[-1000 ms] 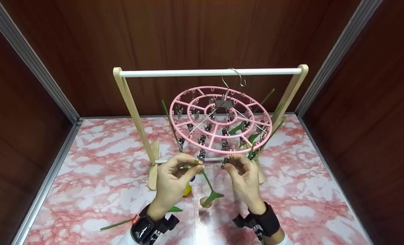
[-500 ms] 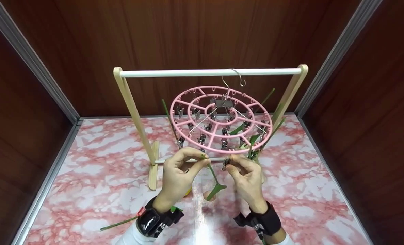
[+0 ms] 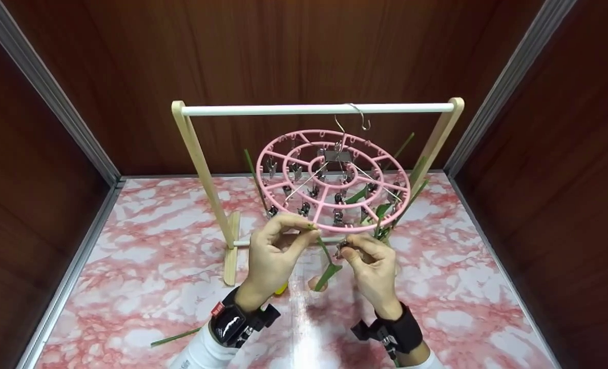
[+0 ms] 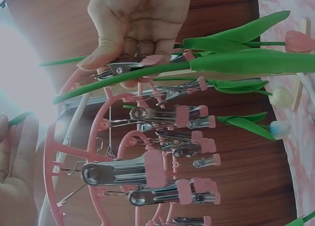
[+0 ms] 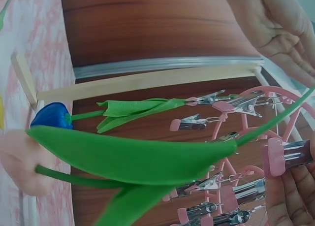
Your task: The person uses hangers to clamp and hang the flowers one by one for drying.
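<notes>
My left hand [image 3: 278, 251] pinches the stem end of an artificial tulip [image 3: 328, 275] between thumb and fingertips. That tulip hangs down with its pale pink bloom [image 5: 24, 164] lowest and broad green leaves [image 5: 138, 154] above. My right hand [image 3: 374, 269] holds a metal clip [image 5: 290, 157] with pink tips, at the near rim of the round pink clip hanger [image 3: 320, 215]. In the head view, the stem runs just left of the clip, apart from it. Whether the clip's jaws are spread cannot be made out.
The hanger hooks over the white bar [image 3: 263, 110] of a wooden stand [image 3: 198, 159]. Other tulips hang from its clips, among them a blue tulip [image 5: 51, 116]. Another green stem [image 3: 175, 337] lies on the marbled table at front left. Dark wood panels surround the table.
My left hand has moved up and to the right, carrying the tulip nearer the clip. My right hand stays almost in place, still gripping the clip.
</notes>
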{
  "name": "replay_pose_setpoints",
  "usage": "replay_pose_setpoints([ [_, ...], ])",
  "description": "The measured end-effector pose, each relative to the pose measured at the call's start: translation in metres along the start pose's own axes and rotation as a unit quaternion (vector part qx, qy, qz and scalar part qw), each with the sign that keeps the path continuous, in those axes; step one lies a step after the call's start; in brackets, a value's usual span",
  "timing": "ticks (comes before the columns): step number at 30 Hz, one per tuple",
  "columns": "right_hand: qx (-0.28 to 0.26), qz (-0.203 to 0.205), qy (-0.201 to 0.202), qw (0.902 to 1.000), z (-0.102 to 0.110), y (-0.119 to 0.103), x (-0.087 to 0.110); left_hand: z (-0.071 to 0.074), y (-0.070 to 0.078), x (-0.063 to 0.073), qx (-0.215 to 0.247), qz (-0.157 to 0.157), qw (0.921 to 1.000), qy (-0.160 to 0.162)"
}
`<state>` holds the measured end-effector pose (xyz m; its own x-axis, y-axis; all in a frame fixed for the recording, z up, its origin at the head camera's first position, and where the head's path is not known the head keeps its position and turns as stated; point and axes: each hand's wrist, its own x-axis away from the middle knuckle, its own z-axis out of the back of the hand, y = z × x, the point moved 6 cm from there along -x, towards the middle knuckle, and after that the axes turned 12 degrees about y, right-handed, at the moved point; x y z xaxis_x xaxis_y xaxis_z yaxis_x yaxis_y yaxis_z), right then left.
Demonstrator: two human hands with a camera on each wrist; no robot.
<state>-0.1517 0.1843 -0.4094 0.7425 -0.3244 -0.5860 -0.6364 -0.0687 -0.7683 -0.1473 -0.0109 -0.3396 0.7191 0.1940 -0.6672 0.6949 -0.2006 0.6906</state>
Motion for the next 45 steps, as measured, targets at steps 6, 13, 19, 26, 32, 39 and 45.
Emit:
replay_pose_setpoints([
  [6,0.005,0.005,0.000,1.0000,0.000,0.002,0.000,-0.006,0.005,-0.006,0.012,-0.023,0.9996,-0.007],
  [13,-0.012,0.004,-0.016,0.9998,-0.001,0.004,0.000,-0.009,0.004,-0.009,0.012,-0.021,0.9996,-0.011],
  [19,-0.022,0.003,-0.021,0.9995,0.000,0.007,0.000,-0.007,0.002,-0.009,0.004,-0.006,0.9999,-0.013],
  [26,-0.045,0.001,-0.021,0.9988,0.005,0.008,0.000,0.002,-0.001,-0.004,-0.019,0.007,0.9998,-0.007],
  [32,-0.046,0.014,-0.017,0.9987,0.010,0.008,0.000,0.020,-0.009,0.004,-0.058,0.004,0.9982,-0.014],
  [39,-0.021,0.009,-0.006,0.9997,0.018,0.011,-0.001,0.052,-0.025,0.019,-0.121,0.003,0.9923,-0.027],
  [45,-0.038,0.021,-0.005,0.9991,0.023,0.012,-0.003,0.082,-0.043,0.037,-0.172,0.028,0.9840,-0.038],
])
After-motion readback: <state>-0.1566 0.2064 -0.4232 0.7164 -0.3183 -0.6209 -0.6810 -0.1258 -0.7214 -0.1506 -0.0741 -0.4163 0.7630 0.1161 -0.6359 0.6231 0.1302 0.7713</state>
